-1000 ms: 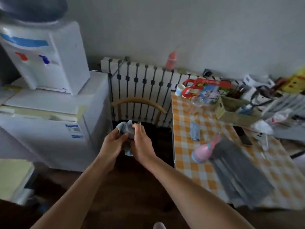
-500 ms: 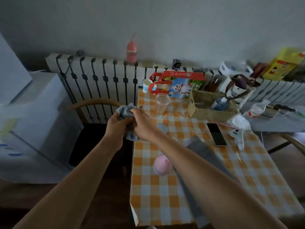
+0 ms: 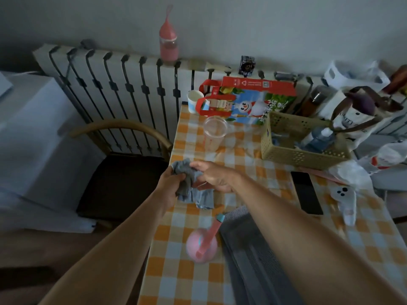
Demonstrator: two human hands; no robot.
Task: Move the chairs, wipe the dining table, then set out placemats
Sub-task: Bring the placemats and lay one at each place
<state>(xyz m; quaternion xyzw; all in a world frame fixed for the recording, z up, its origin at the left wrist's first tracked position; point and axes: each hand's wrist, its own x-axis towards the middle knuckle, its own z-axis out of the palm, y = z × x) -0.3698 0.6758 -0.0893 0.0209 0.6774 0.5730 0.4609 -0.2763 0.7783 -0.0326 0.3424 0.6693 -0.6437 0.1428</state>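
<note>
I hold the cloth (image 3: 191,194) in both grips, over the left edge of the table (image 3: 174,276), a little to 9 o'clock from the middle of the view. The cloth is a small grey-blue rag, soft and much crumpled. One bunch of it rises above my fingers and a loose flap hangs down under them; if the flap touches the table I cannot tell. My left grip (image 3: 169,183) is clenched around the bunched middle of the cloth. My right grip (image 3: 215,179) pinches the cloth from the other side, between thumb and fingers. The table wears an orange and white checked cover. At 5 o'clock from the cloth lie the placemats (image 3: 248,260), dark grey with fine stripes, partly under my right forearm. Just beside them, at 6 o'clock from the cloth, lies a round pink thing with a pink handle (image 3: 201,246). At 1 o'clock stands a clear plastic cup (image 3: 214,133). At 9 o'clock is a chair (image 3: 123,181) with a dark seat and a curved wooden back, standing just beside the table.
</note>
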